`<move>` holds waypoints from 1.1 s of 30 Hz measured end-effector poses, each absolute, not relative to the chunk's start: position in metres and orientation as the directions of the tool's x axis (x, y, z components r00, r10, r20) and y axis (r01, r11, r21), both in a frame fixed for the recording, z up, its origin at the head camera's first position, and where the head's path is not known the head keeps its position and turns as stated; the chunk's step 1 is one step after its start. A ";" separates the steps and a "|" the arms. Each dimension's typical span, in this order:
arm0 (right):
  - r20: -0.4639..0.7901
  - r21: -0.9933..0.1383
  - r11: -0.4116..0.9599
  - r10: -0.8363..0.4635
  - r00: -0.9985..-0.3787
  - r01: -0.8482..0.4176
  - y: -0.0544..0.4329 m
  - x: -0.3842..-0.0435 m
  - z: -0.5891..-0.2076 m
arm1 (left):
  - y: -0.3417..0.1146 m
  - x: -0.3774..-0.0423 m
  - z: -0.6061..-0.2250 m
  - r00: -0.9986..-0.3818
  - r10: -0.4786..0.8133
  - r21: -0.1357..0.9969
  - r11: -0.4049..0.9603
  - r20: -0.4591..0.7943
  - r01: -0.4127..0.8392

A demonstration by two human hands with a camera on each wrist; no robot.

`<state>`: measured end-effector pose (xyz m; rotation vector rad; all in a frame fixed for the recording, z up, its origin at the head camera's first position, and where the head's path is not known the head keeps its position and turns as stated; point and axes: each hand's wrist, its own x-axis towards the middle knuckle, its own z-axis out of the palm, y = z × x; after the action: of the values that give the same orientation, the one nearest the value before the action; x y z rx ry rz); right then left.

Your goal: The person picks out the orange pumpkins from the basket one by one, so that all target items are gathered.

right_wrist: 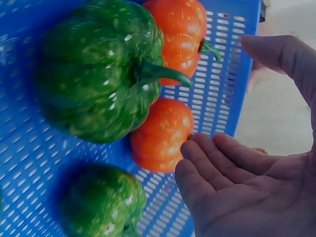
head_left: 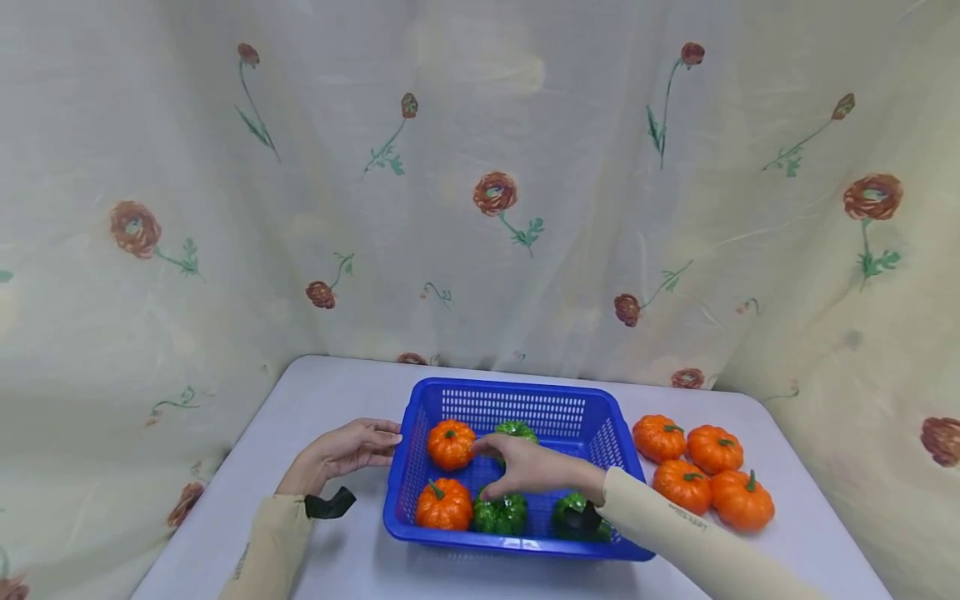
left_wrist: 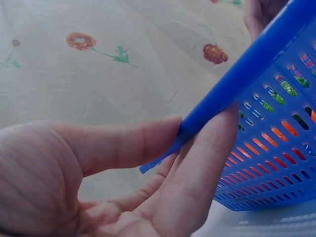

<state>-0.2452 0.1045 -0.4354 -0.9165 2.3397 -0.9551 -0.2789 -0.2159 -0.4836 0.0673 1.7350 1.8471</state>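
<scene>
A blue plastic basket (head_left: 517, 542) with slotted walls stands on the white table. My left hand (head_left: 358, 450) pinches its left rim between thumb and fingers, seen close in the left wrist view. Inside lie two orange pumpkins, an upper one (head_left: 450, 444) and a lower one (head_left: 444, 505), plus green pumpkins, among them a large one (right_wrist: 98, 71) and a speckled one (right_wrist: 106, 202). Over the basket hovers my right hand (head_left: 528, 467), thumb and fingers spread apart with nothing between them. Its fingertips come close to an orange pumpkin (right_wrist: 163, 136) in the right wrist view.
To the right of the basket, several orange pumpkins (head_left: 682, 486) sit grouped on the table (head_left: 337, 392). A flower-patterned curtain (head_left: 450, 208) hangs behind and along both sides. A black strap (head_left: 330, 504) is on the left wrist.
</scene>
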 end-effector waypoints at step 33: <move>-0.202 -0.634 0.608 -0.726 -0.657 -0.477 0.068 -0.253 -0.442 | -0.216 -0.281 -0.485 -0.823 0.437 0.921 0.034 -0.364 -0.389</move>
<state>-0.2531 0.0685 -0.4418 -0.9555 2.3924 -0.7582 -0.2807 -0.2156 -0.4849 0.0489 1.7402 1.8467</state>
